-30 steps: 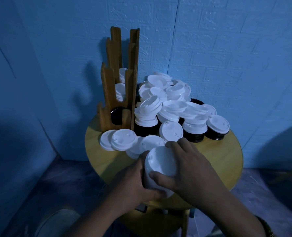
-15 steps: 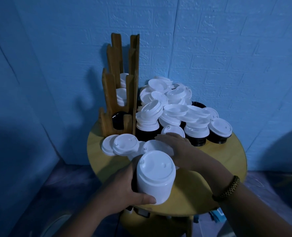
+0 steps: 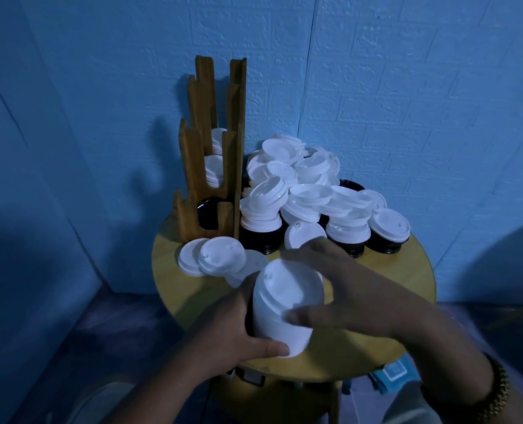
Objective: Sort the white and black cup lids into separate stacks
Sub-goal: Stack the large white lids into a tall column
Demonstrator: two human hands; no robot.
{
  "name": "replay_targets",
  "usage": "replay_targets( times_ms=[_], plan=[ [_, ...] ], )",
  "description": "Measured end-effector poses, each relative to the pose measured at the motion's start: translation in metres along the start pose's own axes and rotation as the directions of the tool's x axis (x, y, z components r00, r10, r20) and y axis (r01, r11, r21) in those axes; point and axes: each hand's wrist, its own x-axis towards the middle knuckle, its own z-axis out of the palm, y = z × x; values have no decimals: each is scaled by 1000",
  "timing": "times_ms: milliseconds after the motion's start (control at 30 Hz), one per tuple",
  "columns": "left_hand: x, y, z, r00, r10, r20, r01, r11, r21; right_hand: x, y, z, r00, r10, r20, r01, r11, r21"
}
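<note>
My left hand (image 3: pixel 232 335) grips a tall stack of white lids (image 3: pixel 281 310) from the left, just above the round wooden table's (image 3: pixel 400 276) front edge. My right hand (image 3: pixel 355 292), blurred, spans the stack's top and right side, thumb on the near face, fingers over the far rim. Behind is a heap of loose white lids (image 3: pixel 300 185) resting on short stacks of black lids (image 3: pixel 258 240). Three white lids (image 3: pixel 220 255) lie flat to the left.
A stepped wooden lid holder (image 3: pixel 211 148) stands at the table's back left, with white lids (image 3: pixel 214 172) in its upper slots and a black lid (image 3: pixel 208 214) in the lowest. Blue walls close in behind and to the left. A blue packet (image 3: pixel 394 374) lies on the floor.
My right hand came back from the loose lids behind the stack and now clasps the stack's top and side. My left hand kept hold of the stack.
</note>
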Motion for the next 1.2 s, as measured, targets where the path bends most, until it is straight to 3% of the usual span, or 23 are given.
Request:
replay_targets(
  times_ms=[333, 400, 467, 533, 600, 700, 867, 933, 1200],
  plan=[
    [-1, 0, 8, 1000, 7, -27, -8, 999, -34, -4, -12, 31, 984, -40, -172, -2, 972, -235],
    [-2, -1, 7, 1000, -2, -22, 1, 999, -53, -5, -4, 31, 991, -30, -127, 17, 995, -96],
    [-2, -1, 6, 1000, -16, -11, 16, 998, -56, -8, 9, 27, 997, 20, -78, 2, 963, 270],
    [-2, 0, 5, 1000, -20, 1, 20, 999, -46, -8, 31, 26, 980, 104, -170, -25, 911, 412],
    [-2, 1, 4, 1000, -17, 11, 18, 999, -39, -4, 54, 30, 959, 99, -264, -43, 977, 211],
    [-2, 0, 3, 999, -27, 19, 28, 999, -39, 1, 74, 45, 987, -9, -160, -9, 994, -109],
    [-2, 1, 2, 999, -26, 20, 26, 999, -48, -8, 74, 43, 980, 161, -117, -193, 911, -365],
    [-2, 0, 2, 1000, -25, 16, 25, 999, -42, -14, 74, 41, 966, 230, -120, -258, 887, -382],
    [-2, 2, 3, 1000, -25, 11, 25, 999, -41, -23, 67, 35, 881, 439, -177, -468, 865, -182]
  ],
)
